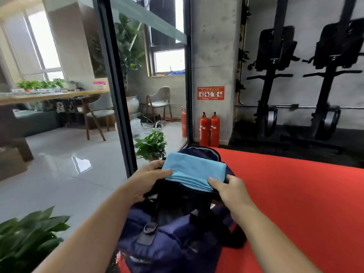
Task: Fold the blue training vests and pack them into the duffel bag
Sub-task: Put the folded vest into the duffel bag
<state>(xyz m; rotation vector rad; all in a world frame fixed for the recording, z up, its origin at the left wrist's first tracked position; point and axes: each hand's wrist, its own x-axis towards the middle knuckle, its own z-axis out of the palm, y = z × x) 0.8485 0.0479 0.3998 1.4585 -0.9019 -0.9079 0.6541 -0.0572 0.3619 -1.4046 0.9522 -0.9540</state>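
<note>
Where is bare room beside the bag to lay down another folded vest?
The red mat is bare right of the duffel bag, up to the dark floor. It is crowded at the bag's mouth, where the left hand and the right hand hold the blue vest, and on the left, by the glass frame and potted plant.

The red mat (295, 194) lies open beside the duffel bag (177, 243); glass partition (120, 107) blocks leftward.
</note>
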